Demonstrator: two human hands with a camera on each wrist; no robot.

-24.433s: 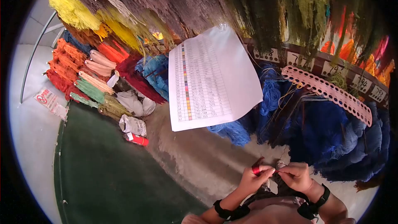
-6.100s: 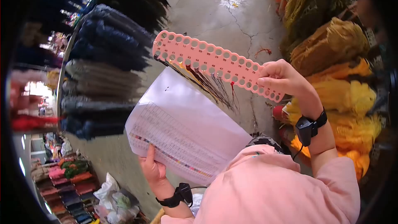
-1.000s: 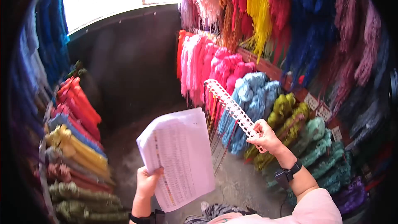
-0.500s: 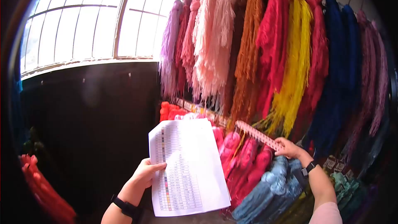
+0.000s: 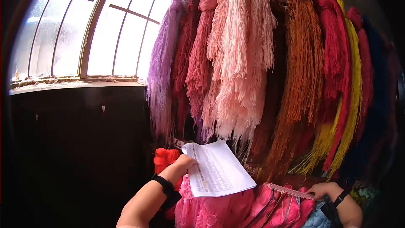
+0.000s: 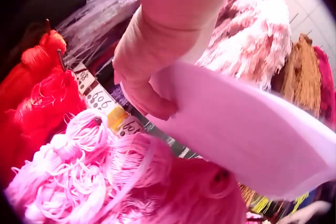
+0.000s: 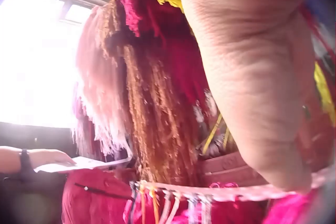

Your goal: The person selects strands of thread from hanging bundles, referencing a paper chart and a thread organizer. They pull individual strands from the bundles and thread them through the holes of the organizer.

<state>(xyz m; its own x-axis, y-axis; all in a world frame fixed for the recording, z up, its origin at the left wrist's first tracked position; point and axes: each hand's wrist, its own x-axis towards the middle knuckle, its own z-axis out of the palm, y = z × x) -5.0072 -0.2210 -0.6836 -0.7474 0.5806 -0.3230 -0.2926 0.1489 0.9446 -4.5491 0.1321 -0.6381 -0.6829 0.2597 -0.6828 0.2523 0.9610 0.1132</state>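
Note:
My left hand (image 5: 185,163) grips the printed sheets (image 5: 221,172) at their left edge. A table with a strip of small colour squares runs down the top page. In the left wrist view, the underside of the paper hangs over pink skeins (image 6: 94,176). My right hand (image 5: 327,189) pinches one end of a long pink thread organizer card (image 5: 289,191) with holes along its edges. Short strands in several colours (image 7: 170,205) are tied to it and dangle down. The card overlaps bright pink skeins (image 5: 265,198) below it.
Long hanks hang from rods overhead: lilac (image 5: 164,67), pale pink (image 5: 238,42), rust (image 5: 301,59) and yellow (image 5: 354,76). Red skeins (image 5: 165,158) lie on a low rack with handwritten number labels (image 6: 100,99). A barred window (image 5: 118,29) and dark wall (image 5: 84,143) are at left.
Long before, both hands worked at a red thread; since then they hold paper and card. Over the last second the view rises to the hanging hanks, and both hands reach over the pink skeins.

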